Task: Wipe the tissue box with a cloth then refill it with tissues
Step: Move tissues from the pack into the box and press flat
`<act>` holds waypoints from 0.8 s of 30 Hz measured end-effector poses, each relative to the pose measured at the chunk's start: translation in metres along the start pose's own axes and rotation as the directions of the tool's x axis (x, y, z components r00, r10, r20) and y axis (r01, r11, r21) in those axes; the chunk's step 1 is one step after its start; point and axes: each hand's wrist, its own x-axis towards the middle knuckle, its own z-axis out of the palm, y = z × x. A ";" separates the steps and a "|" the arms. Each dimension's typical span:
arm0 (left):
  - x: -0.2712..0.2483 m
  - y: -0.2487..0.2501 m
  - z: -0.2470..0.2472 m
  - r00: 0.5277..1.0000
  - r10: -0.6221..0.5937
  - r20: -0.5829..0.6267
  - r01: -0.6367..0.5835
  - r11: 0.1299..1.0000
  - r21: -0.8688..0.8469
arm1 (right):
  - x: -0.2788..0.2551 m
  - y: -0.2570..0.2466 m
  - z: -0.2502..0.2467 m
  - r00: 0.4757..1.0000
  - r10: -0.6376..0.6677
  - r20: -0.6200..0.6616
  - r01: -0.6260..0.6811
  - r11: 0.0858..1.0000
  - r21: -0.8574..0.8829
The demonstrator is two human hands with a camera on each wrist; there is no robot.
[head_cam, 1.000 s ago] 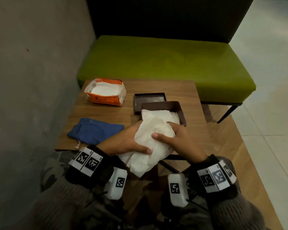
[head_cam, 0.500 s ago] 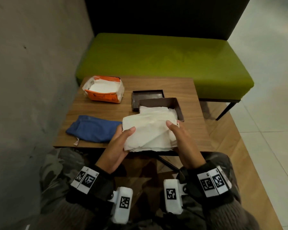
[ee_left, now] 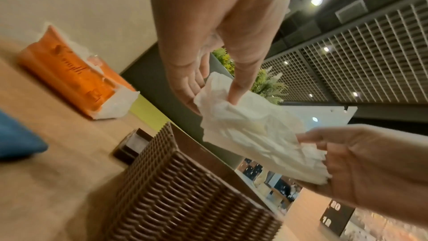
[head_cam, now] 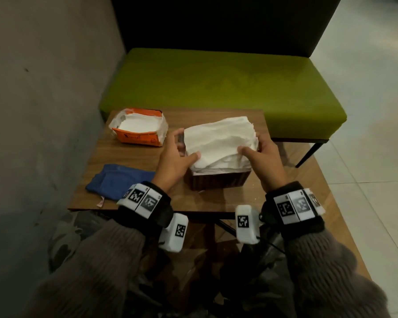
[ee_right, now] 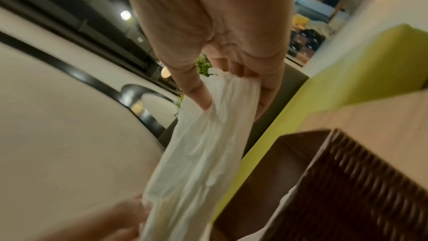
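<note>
A thick stack of white tissues [head_cam: 218, 141] is held flat just above the dark brown woven tissue box [head_cam: 218, 181], which stands on the wooden table [head_cam: 129, 161]. My left hand [head_cam: 182, 148] pinches the stack's left edge between thumb and fingers; the left wrist view shows that same pinch on the tissues [ee_left: 252, 127] over the box [ee_left: 185, 190]. My right hand [head_cam: 257, 150] pinches the right edge, as the right wrist view shows on the tissues [ee_right: 203, 153] beside the box [ee_right: 347, 180]. A blue cloth [head_cam: 118, 182] lies folded at the table's left.
An opened orange tissue pack [head_cam: 139, 127] sits at the table's far left corner. The box's dark lid [ee_left: 132, 144] lies behind the box. A green bench [head_cam: 216, 83] stands beyond the table, a grey wall [head_cam: 39, 88] to the left, tiled floor [head_cam: 372, 134] to the right.
Both hands straightened the crumpled stack near the table's front edge, then carried it forward and up; it now sits flat above the box.
</note>
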 end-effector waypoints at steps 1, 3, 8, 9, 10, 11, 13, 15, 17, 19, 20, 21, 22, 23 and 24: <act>0.008 -0.003 0.002 0.999 0.038 -0.027 -0.036 0.997 0.073 | 0.006 0.001 0.000 1.000 -0.008 -0.024 0.007 0.999 -0.048; 0.019 -0.009 0.005 0.993 0.098 -0.060 -0.087 0.982 0.169 | 0.016 0.005 0.001 0.998 -0.029 -0.063 0.018 0.987 -0.162; 0.028 -0.020 0.014 0.992 0.111 -0.055 -0.087 0.940 0.329 | 0.035 0.028 0.003 0.996 -0.076 -0.042 0.047 0.874 -0.484; 0.029 -0.022 0.014 0.994 0.107 -0.034 -0.085 0.915 0.393 | 0.038 0.033 0.005 0.998 -0.054 -0.014 0.037 0.830 -0.557; 0.031 -0.023 0.014 0.995 0.104 -0.001 -0.091 0.875 0.476 | 0.041 0.037 0.008 0.999 -0.035 0.003 0.028 0.774 -0.632; 0.033 -0.023 0.014 0.994 0.103 0.042 -0.108 0.820 0.562 | 0.042 0.041 0.011 1.000 -0.014 0.004 0.013 0.700 -0.714; 0.035 -0.024 0.015 0.988 0.111 0.103 -0.151 0.704 0.694 | 0.041 0.045 0.017 1.000 -0.010 -0.017 -0.009 0.539 -0.843; 0.034 -0.022 0.017 0.979 0.174 0.104 -0.192 0.628 0.754 | 0.036 0.044 0.019 0.997 -0.071 -0.009 0.026 0.475 -0.880; 0.031 -0.020 0.021 0.960 0.238 0.149 -0.259 0.545 0.797 | 0.032 0.039 0.020 0.985 -0.154 0.079 0.146 0.488 -0.861; 0.030 -0.019 0.025 0.940 0.197 0.279 -0.337 0.400 0.852 | 0.032 0.038 0.022 0.959 -0.165 0.232 0.284 0.507 -0.814; 0.030 -0.020 0.027 0.929 0.141 0.341 -0.369 0.330 0.869 | 0.034 0.038 0.025 0.947 -0.129 0.294 0.318 0.494 -0.809; 0.032 -0.021 0.028 0.920 0.076 0.384 -0.389 0.278 0.878 | 0.036 0.039 0.027 0.938 -0.073 0.338 0.332 0.469 -0.818; 0.034 -0.022 0.029 0.913 0.010 0.408 -0.398 0.250 0.883 | 0.039 0.040 0.030 0.930 -0.010 0.367 0.334 0.436 -0.835; 0.035 -0.023 0.030 0.907 -0.050 0.419 -0.396 0.239 0.887 | 0.040 0.042 0.033 0.922 0.063 0.381 0.326 0.403 -0.855; 0.036 -0.025 0.031 0.900 -0.098 0.425 -0.394 0.235 0.889 | 0.041 0.043 0.036 0.914 0.130 0.384 0.311 0.383 -0.870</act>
